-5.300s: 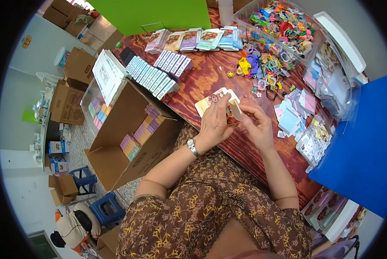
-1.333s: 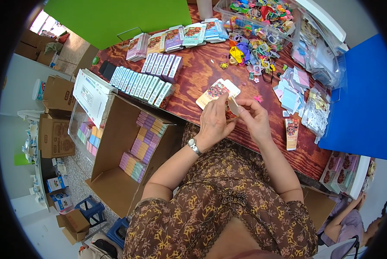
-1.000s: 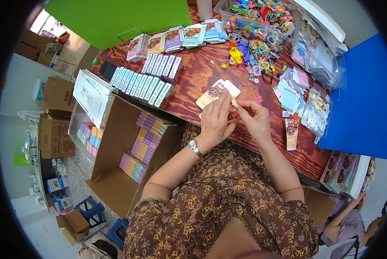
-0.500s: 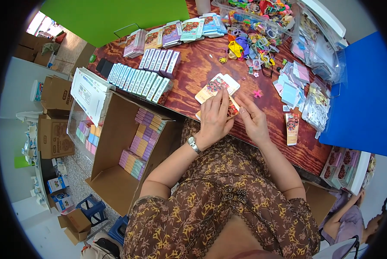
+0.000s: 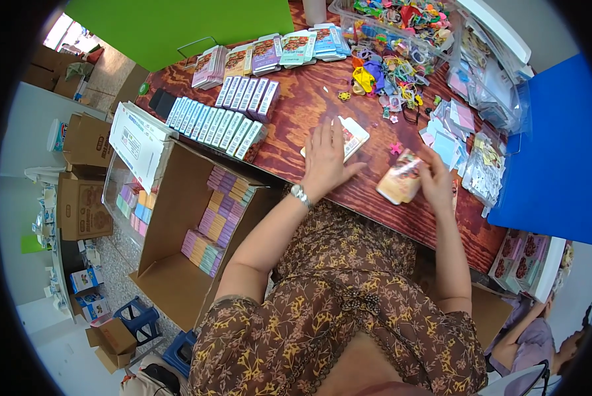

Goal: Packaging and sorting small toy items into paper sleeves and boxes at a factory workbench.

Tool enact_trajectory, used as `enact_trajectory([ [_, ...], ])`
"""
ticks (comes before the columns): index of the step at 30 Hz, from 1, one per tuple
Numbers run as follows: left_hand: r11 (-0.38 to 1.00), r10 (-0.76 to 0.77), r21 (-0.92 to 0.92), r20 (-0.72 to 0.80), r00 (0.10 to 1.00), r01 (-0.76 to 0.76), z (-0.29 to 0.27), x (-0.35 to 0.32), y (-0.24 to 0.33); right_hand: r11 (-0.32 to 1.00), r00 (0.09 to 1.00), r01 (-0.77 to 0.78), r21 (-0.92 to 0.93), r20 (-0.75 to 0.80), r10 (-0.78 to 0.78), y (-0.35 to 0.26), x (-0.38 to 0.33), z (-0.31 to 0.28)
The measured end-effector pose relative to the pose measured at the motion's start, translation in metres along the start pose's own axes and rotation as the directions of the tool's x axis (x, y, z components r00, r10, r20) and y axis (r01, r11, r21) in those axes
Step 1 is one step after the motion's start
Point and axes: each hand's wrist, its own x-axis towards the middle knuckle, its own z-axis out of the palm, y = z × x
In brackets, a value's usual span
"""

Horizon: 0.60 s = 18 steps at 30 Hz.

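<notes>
My left hand point(image 5: 327, 160) lies with fingers stretched out on a flattened small carton point(image 5: 353, 136), whose white inner side and flaps show past the fingers. Most of that carton is hidden under the hand. Off to the right, my right hand point(image 5: 436, 183) pinches a yellow-orange printed flat carton point(image 5: 399, 179) by its right edge, slightly blurred. Beneath that hand, a sliver of another printed carton point(image 5: 455, 191) shows on the table. A pink star-shaped trinket point(image 5: 396, 148) lies just above the held carton.
Fanned stacks of flat cartons point(image 5: 267, 54) and rows of filled small boxes point(image 5: 224, 125) stand at the left. Hair ties and trinkets point(image 5: 393, 76) spread at the back, with paper cards point(image 5: 449, 135) at right. An open cardboard box point(image 5: 177, 224) sits below the table's left edge.
My right hand has moved right and toward me, carrying a printed carton away from the left hand. My left hand has spread flat over the carton left on the table.
</notes>
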Motion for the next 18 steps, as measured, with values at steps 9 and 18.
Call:
enact_trajectory([
  [9,0.982,-0.158,-0.077,0.161,0.974,0.172,0.021,0.005,-0.018,0.797,0.935,0.260,-0.545,-0.064,-0.349,-0.009,0.001,0.004],
  [18,0.965,-0.207,-0.137,0.112,0.972,0.222,0.013,0.003,-0.019,0.739,0.826,0.534,-0.410,0.068,-0.559,-0.050,-0.001,0.055],
])
